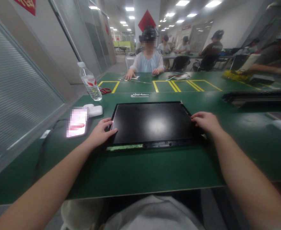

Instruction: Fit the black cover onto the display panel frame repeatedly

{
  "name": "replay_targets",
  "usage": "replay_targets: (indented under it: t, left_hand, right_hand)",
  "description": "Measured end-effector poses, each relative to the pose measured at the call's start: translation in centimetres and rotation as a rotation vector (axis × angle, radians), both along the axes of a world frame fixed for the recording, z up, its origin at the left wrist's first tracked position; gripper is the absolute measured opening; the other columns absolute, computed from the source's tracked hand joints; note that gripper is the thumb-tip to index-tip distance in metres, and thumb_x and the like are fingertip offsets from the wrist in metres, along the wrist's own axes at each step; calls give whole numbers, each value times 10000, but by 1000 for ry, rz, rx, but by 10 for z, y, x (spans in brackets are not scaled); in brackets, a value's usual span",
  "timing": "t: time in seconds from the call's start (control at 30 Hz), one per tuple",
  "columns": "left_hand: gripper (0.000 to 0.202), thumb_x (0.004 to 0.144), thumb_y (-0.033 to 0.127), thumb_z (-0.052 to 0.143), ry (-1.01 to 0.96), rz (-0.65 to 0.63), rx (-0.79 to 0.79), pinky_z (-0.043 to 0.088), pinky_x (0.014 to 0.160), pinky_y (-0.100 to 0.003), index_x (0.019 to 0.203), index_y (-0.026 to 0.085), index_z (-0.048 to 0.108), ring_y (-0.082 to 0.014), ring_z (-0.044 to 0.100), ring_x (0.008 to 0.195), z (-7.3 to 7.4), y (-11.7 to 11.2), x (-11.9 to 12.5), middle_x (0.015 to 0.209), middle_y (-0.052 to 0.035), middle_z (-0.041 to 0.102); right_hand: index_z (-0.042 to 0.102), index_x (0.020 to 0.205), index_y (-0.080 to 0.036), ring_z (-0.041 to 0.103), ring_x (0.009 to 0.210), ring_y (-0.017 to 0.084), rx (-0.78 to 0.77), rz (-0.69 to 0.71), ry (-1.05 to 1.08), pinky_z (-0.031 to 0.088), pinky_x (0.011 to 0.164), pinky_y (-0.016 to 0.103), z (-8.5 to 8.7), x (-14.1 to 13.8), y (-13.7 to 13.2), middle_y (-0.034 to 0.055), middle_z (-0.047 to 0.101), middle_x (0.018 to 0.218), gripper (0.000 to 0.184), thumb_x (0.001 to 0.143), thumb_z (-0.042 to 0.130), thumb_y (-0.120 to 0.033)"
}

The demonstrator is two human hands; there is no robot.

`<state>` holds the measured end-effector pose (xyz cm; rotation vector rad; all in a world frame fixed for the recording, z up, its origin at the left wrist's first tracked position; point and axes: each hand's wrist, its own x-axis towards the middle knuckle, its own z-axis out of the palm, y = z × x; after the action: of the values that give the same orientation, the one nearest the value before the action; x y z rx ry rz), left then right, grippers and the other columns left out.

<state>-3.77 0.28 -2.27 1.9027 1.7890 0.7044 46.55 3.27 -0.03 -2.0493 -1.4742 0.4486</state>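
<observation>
A black display panel [140, 123] lies screen up on the green table [140, 172], with a bright reflection on its glossy face. Along its near edge runs a dark strip with a green circuit board [124, 147] at the left. My left hand [104, 131] grips the panel's left edge, thumb on top of the screen and fingers along the side. At the right edge, my right hand [206, 122] pinches the frame near the upper corner. The undersides of the fingers are hidden.
Left of the panel are a lit phone [77, 122], a white case [94, 111], a water bottle [90, 81] and red-handled scissors [105, 91]. Yellow tape [156, 86] marks the far side, where a person [147, 60] sits. Another dark panel [260, 99] lies at right.
</observation>
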Motion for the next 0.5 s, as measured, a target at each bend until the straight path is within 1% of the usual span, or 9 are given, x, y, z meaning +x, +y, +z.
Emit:
replay_targets:
  t: [0.2, 0.37, 0.5]
  left_hand:
    - [695, 794, 628, 692, 13, -1, 1, 347, 1278, -573, 1293, 147, 745, -454, 475, 1508, 1, 1, 1, 1618, -199, 507]
    - [734, 793, 636, 672, 22, -12, -11, 320, 1297, -548, 1307, 115, 729, -451, 453, 1528, 1, 1, 1, 1621, -224, 484]
    - [687, 782, 650, 685, 13, -20, 16, 303, 1300, -577, 1257, 158, 747, -454, 463, 1514, -2, 3, 0, 1587, -199, 512]
  right_hand:
    - [802, 842, -228, 706, 612, 199, 14, 2, 13, 612, 778, 360, -3, 2, 1, 28, 762, 716, 140, 749, 697, -218]
    - [799, 838, -225, 700, 604, 188, 3, -3, 8, 606, 790, 355, -2, 1, 1, 29, 766, 738, 133, 759, 694, -206]
    - [797, 842, -222, 698, 613, 190, -7, -5, 15, 601, 774, 356, 1, -1, 0, 34, 770, 752, 134, 768, 689, -195]
